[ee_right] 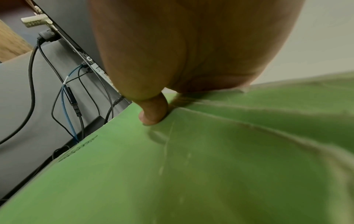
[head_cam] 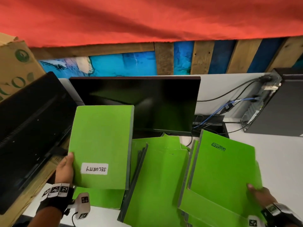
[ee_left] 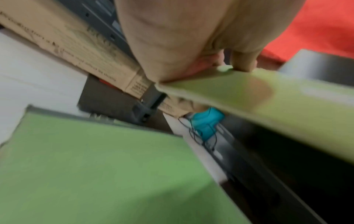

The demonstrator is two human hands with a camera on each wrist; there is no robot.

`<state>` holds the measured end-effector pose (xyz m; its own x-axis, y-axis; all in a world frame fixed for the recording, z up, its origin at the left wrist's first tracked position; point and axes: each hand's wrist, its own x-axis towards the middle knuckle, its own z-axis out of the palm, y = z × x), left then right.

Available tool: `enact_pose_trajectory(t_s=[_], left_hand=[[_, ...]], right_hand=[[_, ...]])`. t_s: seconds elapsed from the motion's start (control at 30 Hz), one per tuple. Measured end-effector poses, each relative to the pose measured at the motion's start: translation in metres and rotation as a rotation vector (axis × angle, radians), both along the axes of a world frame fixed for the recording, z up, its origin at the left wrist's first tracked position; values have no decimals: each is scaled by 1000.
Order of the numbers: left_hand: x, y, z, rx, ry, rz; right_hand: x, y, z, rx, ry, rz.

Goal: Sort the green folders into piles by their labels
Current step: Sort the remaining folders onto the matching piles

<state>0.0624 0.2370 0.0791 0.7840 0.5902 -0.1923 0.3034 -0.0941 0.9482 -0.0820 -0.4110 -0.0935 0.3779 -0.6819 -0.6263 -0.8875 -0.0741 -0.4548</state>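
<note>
1. My head view looks down from above on the white desk [head_cam: 278, 161], monitor [head_cam: 136, 104] at frame centre.
2. Both wrist views sit close behind the palms, sharing the green folders [ee_right: 191, 166].

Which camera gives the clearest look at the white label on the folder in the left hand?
The head view: the white label faces it, reading SECURITY upside down. The left wrist view shows only a pale blur on that folder; the right wrist view misses it.
</note>
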Motion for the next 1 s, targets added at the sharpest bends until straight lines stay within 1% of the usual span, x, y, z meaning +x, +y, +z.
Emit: enact_pose_trajectory(t_s=[0.03,0.07,0.13,0.17,0.23,0.27,0.3,0.33,0.37,0.4,0.43,0.47,0.5,0.53,0.57,0.6,0.67,0.7,0.73,0.77,0.8,0.87,0.93,1.0], left_hand=[[-1,1,-10,-54,7,-23],[-3,-2,-20,-68,47,-58],[-15,-16,-46,-68,149,-125],[-27,-28,-56,-34,226,-203],[-52,-48,-85,88,348,-289],[-64,-54,-99,207,395,-317],[-71,-55,-115,266,415,-283],[-75,-56,-126,309,443,-341],[-82,-62,-126,335,524,-397],[-88,-68,-123,415,565,-446],[-88,-71,-121,512,562,-402],[-84,-74,-119,583,544,-416],[-78,-76,-118,704,515,-411],[-70,-80,-116,780,472,-426],[-60,-92,-105,875,402,-504],[-50,-105,-99,930,333,-672],[-33,-140,-92,1070,232,-1097],[-25,-158,-92,1134,219,-1313],[-18,-174,-93,1198,217,-1487],[-12,-189,-94,1269,225,-1616],[-5,-199,-96,1343,233,-1703],[8,-214,-96,1445,270,-1779],[17,-219,-94,1497,315,-1783],[25,-220,-91,1524,332,-1781]], right_hand=[[0,-4,-6,1,-4,5],[0,-6,-8,3,-7,9],[0,-9,-8,13,-23,15],[0,-8,-6,15,-28,22],[2,-4,1,30,-38,36],[1,-2,3,37,-44,44],[1,-3,2,40,-48,54],[1,-4,1,45,-47,60],[1,-5,-1,54,-43,56],[2,-6,-3,58,-48,45],[2,-6,-2,61,-50,36],[2,-7,-2,57,-53,33],[2,-6,-2,58,-47,27],[3,-6,-3,45,-45,26],[3,-6,-4,33,-38,20],[4,-7,-6,32,-36,15],[5,-7,-6,43,-21,-2],[6,-7,-4,45,-14,-11],[6,-8,-5,49,-25,-8],[6,-9,-5,69,-32,-9],[6,-10,-7,80,-40,-7],[4,-9,-10,58,-45,-2],[3,-9,-12,38,-31,6],[1,-12,-18,27,-58,22]])
